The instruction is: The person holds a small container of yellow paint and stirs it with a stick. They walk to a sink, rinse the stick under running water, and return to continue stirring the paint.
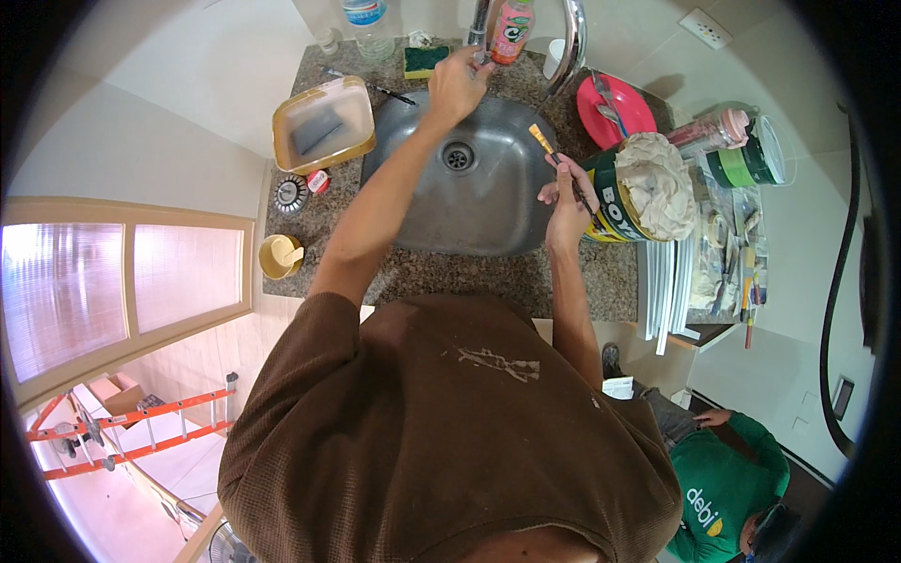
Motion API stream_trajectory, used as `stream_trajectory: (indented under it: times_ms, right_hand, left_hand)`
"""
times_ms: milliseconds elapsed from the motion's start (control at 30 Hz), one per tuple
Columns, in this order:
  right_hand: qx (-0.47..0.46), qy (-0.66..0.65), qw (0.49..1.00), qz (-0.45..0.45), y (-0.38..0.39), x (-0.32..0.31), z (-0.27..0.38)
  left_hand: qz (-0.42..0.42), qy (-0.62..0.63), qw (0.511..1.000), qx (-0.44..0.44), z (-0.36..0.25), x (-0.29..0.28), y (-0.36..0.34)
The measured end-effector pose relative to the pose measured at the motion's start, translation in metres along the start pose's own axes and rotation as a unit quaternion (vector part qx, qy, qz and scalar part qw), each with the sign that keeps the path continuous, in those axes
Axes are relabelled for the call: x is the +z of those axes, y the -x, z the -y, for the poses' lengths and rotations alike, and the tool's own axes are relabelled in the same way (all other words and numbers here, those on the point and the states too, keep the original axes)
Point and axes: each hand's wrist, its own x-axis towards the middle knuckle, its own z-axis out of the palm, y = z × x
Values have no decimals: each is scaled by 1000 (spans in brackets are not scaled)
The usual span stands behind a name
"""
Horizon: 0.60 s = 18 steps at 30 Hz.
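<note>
My left hand (458,84) reaches to the back of the steel sink (450,214), its fingers closed on the chrome tap (478,38) beside a pink bottle (511,28). My right hand (565,202) grips a paintbrush (541,138) with yellowed bristles, held tilted over the sink's right side. Just right of that hand stands a large green and yellow bucket (608,202) topped with a crumpled pale cloth (652,183). A green and yellow sponge (424,64) lies behind the sink. Left of the basin sits a tub (282,141) holding murky liquid.
A pink plate (629,113) with cutlery, white strips (662,281) and tools crowd the right counter. A yellow cup (278,267) stands at front left. An orange ladder (169,413) is at lower left. A co-worker in green (723,488) is at lower right.
</note>
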Motion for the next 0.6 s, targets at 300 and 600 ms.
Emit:
stream_trajectory:
  times_ms: [300,600]
  right_hand:
    - [7,-18,1000,6,-12,4,-7]
    - [25,-16,999,18,-16,4,-8]
  left_hand:
    - [285,391,833,-268,-24,6,72]
    - [237,391,861,-221,-24,14,77]
